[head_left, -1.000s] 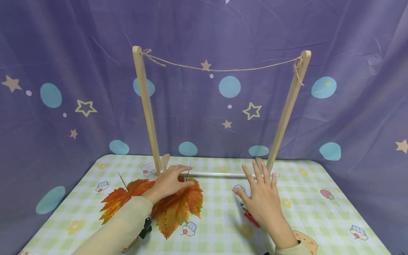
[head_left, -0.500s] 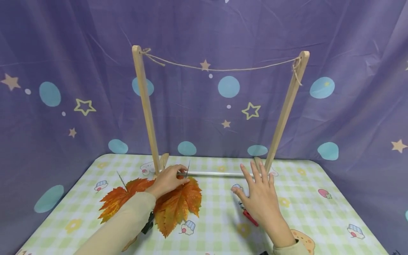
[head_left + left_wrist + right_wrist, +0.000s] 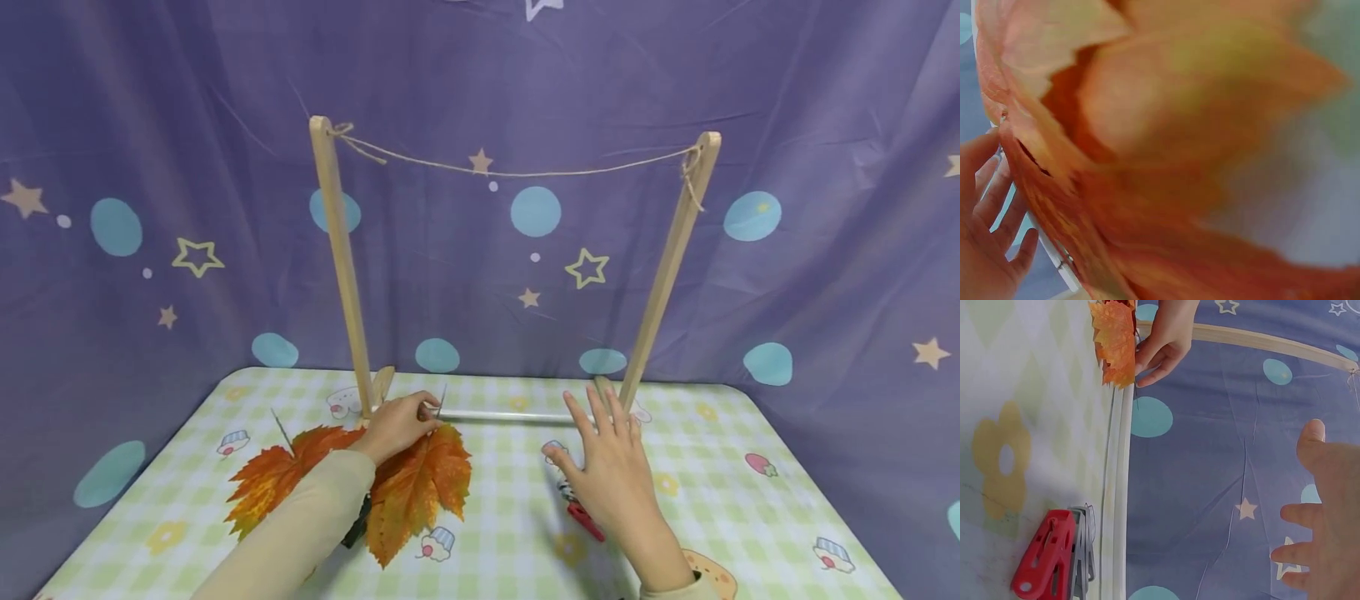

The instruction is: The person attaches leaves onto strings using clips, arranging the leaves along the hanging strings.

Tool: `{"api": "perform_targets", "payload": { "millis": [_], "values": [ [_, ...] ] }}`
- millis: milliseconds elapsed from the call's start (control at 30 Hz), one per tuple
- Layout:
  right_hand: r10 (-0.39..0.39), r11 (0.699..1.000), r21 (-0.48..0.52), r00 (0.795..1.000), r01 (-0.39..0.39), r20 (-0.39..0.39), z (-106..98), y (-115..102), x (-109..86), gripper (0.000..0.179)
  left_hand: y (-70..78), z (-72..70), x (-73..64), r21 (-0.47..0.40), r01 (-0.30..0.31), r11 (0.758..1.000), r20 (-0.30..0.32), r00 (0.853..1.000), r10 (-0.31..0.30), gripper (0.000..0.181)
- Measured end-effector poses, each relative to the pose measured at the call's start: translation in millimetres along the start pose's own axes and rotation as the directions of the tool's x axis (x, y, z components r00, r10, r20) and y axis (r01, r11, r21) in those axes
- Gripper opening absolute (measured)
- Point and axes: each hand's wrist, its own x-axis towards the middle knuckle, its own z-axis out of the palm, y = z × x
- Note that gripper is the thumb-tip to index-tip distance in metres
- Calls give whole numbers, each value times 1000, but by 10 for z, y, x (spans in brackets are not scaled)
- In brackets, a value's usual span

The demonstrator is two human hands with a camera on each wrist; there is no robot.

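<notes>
Orange-red artificial maple leaves (image 3: 420, 492) lie at the left of the table, some with thin dark stems sticking up. My left hand (image 3: 393, 429) reaches over them, its thumb and index finger pinching the stem (image 3: 442, 402) of one leaf near its base. In the left wrist view, the leaf (image 3: 1147, 106) fills most of the picture, with the hand's other fingers spread loosely behind it. My right hand (image 3: 615, 475) hovers with fingers spread and holds nothing. Below it lies a red-handled, stapler-like tool (image 3: 1044, 559) with grey metal parts, partly hidden by the hand in the head view.
A wooden frame with a left post (image 3: 341, 258) and a right post (image 3: 670, 267) stands at the back. Sagging twine (image 3: 525, 174) joins their tops, and a white rod (image 3: 517, 416) runs between their feet. A purple patterned curtain (image 3: 450, 275) hangs behind the checked tablecloth (image 3: 510, 533).
My left thumb and index finger have closed in on the leaf's stem. The right hand keeps nearly the same place, and the head view has shifted slightly.
</notes>
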Motion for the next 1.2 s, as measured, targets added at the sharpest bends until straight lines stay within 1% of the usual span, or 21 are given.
{"api": "perform_targets", "payload": {
  "millis": [100,200,300,400,533,733,900,1000,1133,1200],
  "values": [
    [-7,1000,0,1000,7,-18,3,-6,-2,76,3,1,15,1,22,1000,1,1000,-22,26],
    [-15,1000,1,999,15,-30,10,-12,-3,76,-7,4,13,-11,43,999,-10,999,-43,26],
    [-14,1000,5,1000,14,-17,12,-20,-10,77,-24,10,-2,-47,64,997,-17,998,-65,26],
    [-10,1000,5,1000,10,1,15,-25,-14,76,-26,11,-9,-85,72,994,-32,997,-75,27],
    [-21,1000,15,1000,21,-6,11,-32,-16,74,-9,9,3,-118,83,990,-48,995,-89,29],
    [-77,997,26,996,79,-48,5,-28,21,75,81,-34,-5,-143,91,986,-61,993,-100,31],
    [-135,986,88,989,140,-61,-3,-41,43,74,158,-87,-58,-173,101,980,-80,990,-116,28],
    [-157,980,115,986,162,-56,-30,-43,33,73,198,-115,-89,-218,108,970,-86,988,-130,25],
    [-172,971,152,979,187,-108,-95,-33,14,71,247,-148,-124,-279,112,954,-86,986,-141,22],
    [-194,963,162,971,216,-142,-113,-23,2,71,264,-161,-145,-289,113,951,-90,985,-145,21]
  ]
}}
